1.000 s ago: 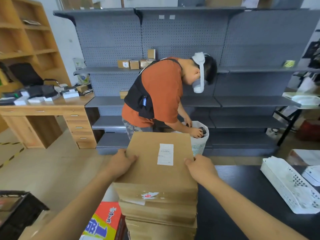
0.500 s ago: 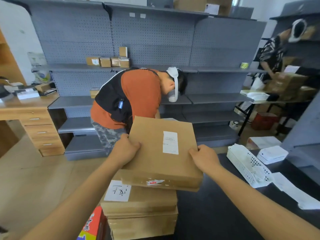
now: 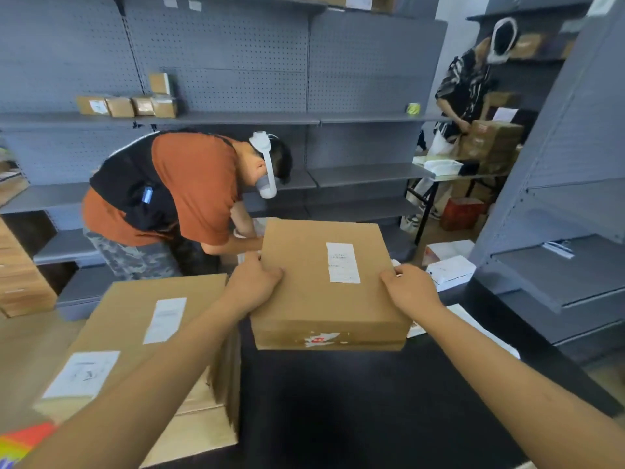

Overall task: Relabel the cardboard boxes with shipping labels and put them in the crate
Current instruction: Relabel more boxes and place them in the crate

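Ahead, person in orange shirt bends just beyond box, w/ grey shelving behind. Left hand and right hand grip box sides above black table. White label on top, print unreadable. Box stack at left.

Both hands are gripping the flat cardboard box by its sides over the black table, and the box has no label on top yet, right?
Not quite. The head view shows a white label already stuck on top of the cardboard box. The rest holds: the left hand and right hand grip its sides over the black table.
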Motion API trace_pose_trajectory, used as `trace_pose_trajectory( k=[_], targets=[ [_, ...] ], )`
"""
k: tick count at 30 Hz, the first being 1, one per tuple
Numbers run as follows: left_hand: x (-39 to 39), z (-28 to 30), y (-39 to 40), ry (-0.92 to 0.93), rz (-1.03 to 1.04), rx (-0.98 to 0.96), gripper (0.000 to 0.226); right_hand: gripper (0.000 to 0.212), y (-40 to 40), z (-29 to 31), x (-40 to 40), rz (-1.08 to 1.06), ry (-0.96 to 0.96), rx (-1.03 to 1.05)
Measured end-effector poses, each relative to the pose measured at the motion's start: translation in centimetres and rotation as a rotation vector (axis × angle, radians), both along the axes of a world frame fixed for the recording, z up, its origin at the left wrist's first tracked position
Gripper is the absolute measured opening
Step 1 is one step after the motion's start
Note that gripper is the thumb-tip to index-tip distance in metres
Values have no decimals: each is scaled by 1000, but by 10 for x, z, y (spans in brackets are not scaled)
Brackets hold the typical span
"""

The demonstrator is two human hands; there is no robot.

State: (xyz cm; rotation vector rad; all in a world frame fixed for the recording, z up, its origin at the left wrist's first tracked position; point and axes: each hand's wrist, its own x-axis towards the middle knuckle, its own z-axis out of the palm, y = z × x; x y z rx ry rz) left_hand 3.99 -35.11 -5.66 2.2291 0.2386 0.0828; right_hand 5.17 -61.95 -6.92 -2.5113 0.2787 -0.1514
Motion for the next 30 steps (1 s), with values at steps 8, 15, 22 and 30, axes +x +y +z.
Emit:
trace_pose_trajectory(
  k=[8, 15, 22, 30],
  targets=[
    [-1, -33, -70, 51, 92, -46, 51, 24, -74, -29, 30, 118, 68, 17],
    [-3, -81, -52, 203, 141, -101, 47, 30, -61, -71, 42, 241, 189, 67],
    [-1, -144, -48, 279, 184, -153, 45, 31, -53, -132, 54, 273, 297, 63],
    [-8, -202, -61, 357, 222, -159, 47, 32, -57, -193, 54, 239, 409, 123]
  ],
)
